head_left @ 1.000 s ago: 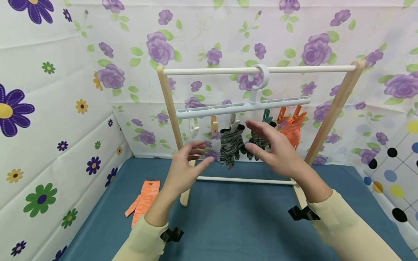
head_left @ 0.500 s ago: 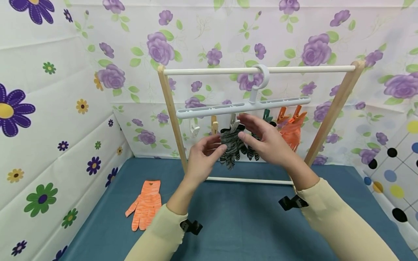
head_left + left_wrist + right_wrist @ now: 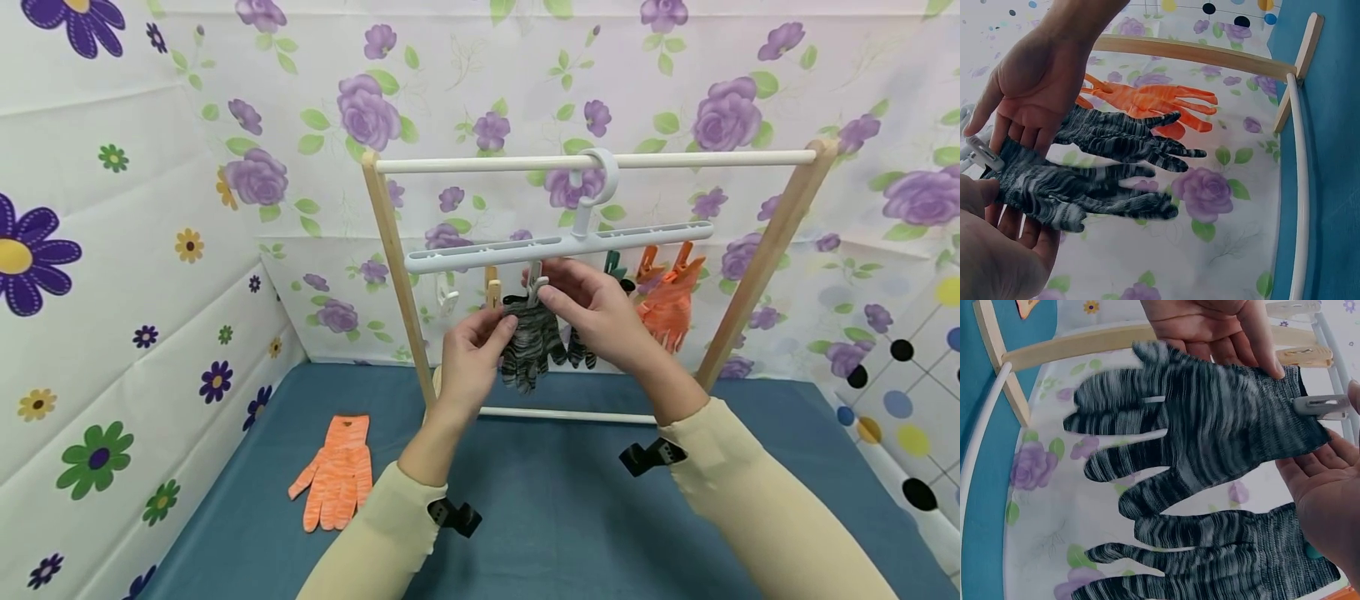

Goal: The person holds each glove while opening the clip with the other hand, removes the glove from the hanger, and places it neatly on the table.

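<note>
A black-and-grey striped knit glove [image 3: 525, 350] hangs fingers down from a white clothespin [image 3: 536, 283] on the hanger. My left hand [image 3: 471, 358] pinches its cuff edge, thumb in front and fingers behind, as the right wrist view shows. My right hand [image 3: 600, 312] is at the clothespin, its thumb against the clip and its fingers reaching behind the cuff. In the left wrist view, the clothespin [image 3: 985, 153] still bites the cuff. A second striped glove [image 3: 1222, 550] hangs alongside from a green clothespin [image 3: 613, 265], partly hidden behind my right hand in the head view.
The pale hanger [image 3: 558, 247] hooks over the white top rod [image 3: 480, 164] of a wooden rack. Orange gloves [image 3: 667, 304] hang at its right end. Unused white [image 3: 446, 296] and yellow clothespins [image 3: 492, 287] hang left. One orange glove [image 3: 337, 475] lies on the blue table [image 3: 540, 517].
Both hands have moved in to the nearer striped glove. The left has taken hold of its cuff, and the right has come to the white clothespin. The glove has shifted slightly left.
</note>
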Demonstrator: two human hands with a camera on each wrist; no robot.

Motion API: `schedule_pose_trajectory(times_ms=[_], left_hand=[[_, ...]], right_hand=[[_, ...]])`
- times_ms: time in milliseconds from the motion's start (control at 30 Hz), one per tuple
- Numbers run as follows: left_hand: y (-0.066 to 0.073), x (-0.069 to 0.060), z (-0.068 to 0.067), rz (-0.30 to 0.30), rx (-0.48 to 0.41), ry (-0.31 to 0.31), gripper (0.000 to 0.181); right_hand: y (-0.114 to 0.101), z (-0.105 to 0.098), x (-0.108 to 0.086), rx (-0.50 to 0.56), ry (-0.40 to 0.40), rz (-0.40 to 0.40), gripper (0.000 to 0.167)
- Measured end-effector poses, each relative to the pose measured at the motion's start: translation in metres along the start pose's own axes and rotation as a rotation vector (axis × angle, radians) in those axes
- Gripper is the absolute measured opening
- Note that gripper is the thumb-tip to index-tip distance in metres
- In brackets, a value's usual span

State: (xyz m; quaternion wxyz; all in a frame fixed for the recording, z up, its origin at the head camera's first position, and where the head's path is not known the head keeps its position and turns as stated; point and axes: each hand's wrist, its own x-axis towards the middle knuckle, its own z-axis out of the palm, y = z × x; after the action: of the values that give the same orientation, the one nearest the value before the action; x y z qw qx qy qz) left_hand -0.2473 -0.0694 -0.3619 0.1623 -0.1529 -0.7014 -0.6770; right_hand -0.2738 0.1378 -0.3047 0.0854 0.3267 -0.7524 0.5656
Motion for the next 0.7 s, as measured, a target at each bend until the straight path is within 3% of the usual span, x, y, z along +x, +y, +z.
schedule_pose_trajectory(times_ms=[267, 700], left_hand=[[-0.001, 0.002, 0.001, -0.023, -0.061, -0.002, 0.036], [0.000, 0.004, 0.003, -0.038, -0.110, 0.028, 0.030]], right_hand=[[-0.002, 0.007, 0.004, 0.120, 0.021, -0.065, 0.037], [-0.005, 0.018, 0.006, 0.163, 0.133, -0.033, 0.035]])
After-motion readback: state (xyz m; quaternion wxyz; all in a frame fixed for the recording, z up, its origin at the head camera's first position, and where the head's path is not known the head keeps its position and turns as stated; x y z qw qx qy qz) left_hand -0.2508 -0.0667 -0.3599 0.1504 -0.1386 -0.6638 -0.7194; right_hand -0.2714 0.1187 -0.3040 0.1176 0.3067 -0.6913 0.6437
